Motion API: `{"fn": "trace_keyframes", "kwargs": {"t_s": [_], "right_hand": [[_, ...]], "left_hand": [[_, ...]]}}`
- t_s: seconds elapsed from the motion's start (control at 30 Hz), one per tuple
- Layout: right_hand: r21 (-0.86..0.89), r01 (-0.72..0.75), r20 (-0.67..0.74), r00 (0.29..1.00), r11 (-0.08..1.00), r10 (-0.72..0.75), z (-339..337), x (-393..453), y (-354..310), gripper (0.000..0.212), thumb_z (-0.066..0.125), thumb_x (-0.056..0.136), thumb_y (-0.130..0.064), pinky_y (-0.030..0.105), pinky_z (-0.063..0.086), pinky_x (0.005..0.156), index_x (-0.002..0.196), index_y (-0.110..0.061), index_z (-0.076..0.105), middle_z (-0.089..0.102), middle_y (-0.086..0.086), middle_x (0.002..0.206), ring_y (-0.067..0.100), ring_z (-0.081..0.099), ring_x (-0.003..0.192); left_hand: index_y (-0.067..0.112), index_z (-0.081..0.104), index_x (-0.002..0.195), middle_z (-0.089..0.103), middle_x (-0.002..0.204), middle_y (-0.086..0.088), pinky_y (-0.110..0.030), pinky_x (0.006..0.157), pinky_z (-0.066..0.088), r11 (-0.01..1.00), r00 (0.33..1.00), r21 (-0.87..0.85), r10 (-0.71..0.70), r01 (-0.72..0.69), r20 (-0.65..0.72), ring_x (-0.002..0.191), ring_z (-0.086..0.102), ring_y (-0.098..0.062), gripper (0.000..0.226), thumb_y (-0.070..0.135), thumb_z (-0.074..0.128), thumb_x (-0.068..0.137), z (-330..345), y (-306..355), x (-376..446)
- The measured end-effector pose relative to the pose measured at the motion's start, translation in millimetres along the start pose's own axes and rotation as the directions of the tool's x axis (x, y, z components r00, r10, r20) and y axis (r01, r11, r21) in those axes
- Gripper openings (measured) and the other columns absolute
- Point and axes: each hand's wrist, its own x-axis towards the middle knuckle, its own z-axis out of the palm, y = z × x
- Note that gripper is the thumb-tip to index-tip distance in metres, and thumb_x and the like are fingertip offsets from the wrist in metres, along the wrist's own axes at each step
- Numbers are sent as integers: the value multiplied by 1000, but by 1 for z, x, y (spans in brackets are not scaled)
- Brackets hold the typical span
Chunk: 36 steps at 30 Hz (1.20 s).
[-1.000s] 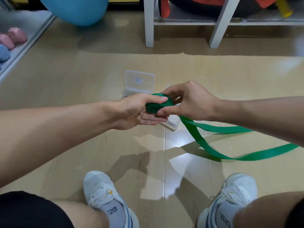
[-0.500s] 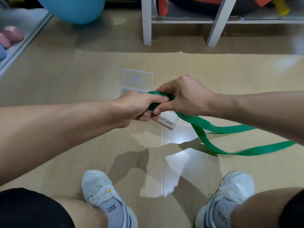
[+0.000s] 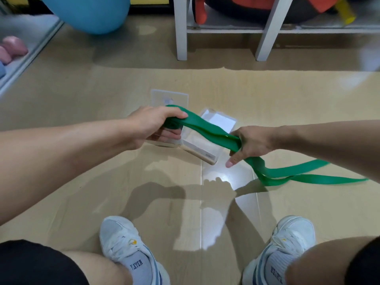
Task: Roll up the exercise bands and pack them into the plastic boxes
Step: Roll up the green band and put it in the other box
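A green exercise band (image 3: 207,128) stretches between my two hands above the floor. My left hand (image 3: 156,126) grips its rolled end, fingers curled around the small roll. My right hand (image 3: 250,145) holds the band further along, with the strap running through the curled fingers. The loose tail (image 3: 298,175) trails over the floor to the right. Under the hands, a clear plastic box (image 3: 207,147) lies open on the floor, and a second clear box (image 3: 170,97) with its lid up stands just behind my left hand.
A white shelf frame (image 3: 182,31) with orange and black gear stands at the back. A blue exercise ball (image 3: 90,11) sits at the back left, with pink dumbbells (image 3: 12,48) by the left wall. My two white shoes (image 3: 127,251) are at the bottom.
My hands, close together on the roll before, have drawn apart. My right hand slid right along the band, leaving a straight stretch between the hands, and the clear box underneath is uncovered.
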Motion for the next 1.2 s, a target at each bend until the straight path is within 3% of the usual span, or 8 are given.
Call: {"fn": "trace_keyframes", "kwargs": {"t_s": [0.3,0.47,0.57,0.7,0.87,0.97,1.07,1.2], "right_hand": [[40,153,-321,938,987,-133,-8,0,9,42,64,88,-60,28,37,56,80,-20,61,61,-7,66,15,53,63],[31,-52,37,998,998,51,-12,-3,14,54,82,64,-66,27,39,62,87,-21,64,64,-6,70,13,54,64],[-105,-130,182,972,986,148,-16,-5,29,43,90,70,-45,16,41,61,96,-19,69,68,-13,81,9,62,77],[-161,-254,-94,966,954,242,-13,1,47,24,80,85,-36,21,39,54,93,-19,65,66,-4,81,19,61,77],[667,-37,-503,714,744,487,-30,0,31,8,66,92,-3,35,62,56,89,-10,61,70,14,87,21,69,71],[-84,-101,-849,528,991,-18,-45,-5,37,15,67,85,-3,48,56,74,86,-15,59,62,6,89,26,58,91],[-737,-116,-560,657,666,-505,-56,-10,36,6,64,90,-13,42,47,80,95,-17,64,62,7,93,31,54,99],[-455,-167,22,980,875,199,-47,-8,42,15,80,80,-11,26,45,62,86,-15,67,66,-2,77,22,65,80]], "left_hand": [[11,76,103,80,82,-8,-23,65,55,982,998,185,-49,43,26,79,79,-20,31,35,75,84,-15,5,-5],[-1,77,96,77,84,-21,-46,97,54,990,998,128,64,-61,-19,80,78,-29,34,28,80,79,3,8,-10],[3,78,91,78,76,-18,-35,83,57,993,993,114,54,-42,-106,88,77,-33,33,31,81,76,3,4,-5],[8,77,94,79,77,-11,-25,65,57,995,997,97,1,7,-83,81,79,-26,30,32,80,77,2,-1,0],[14,75,105,80,87,-10,-25,64,49,991,996,107,-79,75,35,76,79,-18,35,39,77,80,18,-5,-1],[16,74,103,80,85,-9,-28,69,50,987,989,125,-109,97,99,77,79,-19,34,41,76,81,29,-3,-3],[15,72,99,78,79,-7,-27,63,48,984,979,134,-141,121,148,80,79,-22,34,43,77,80,36,-4,-4],[14,72,99,79,80,-7,-27,62,47,981,974,126,-164,146,153,82,79,-22,35,43,77,79,41,-4,-7]]}}
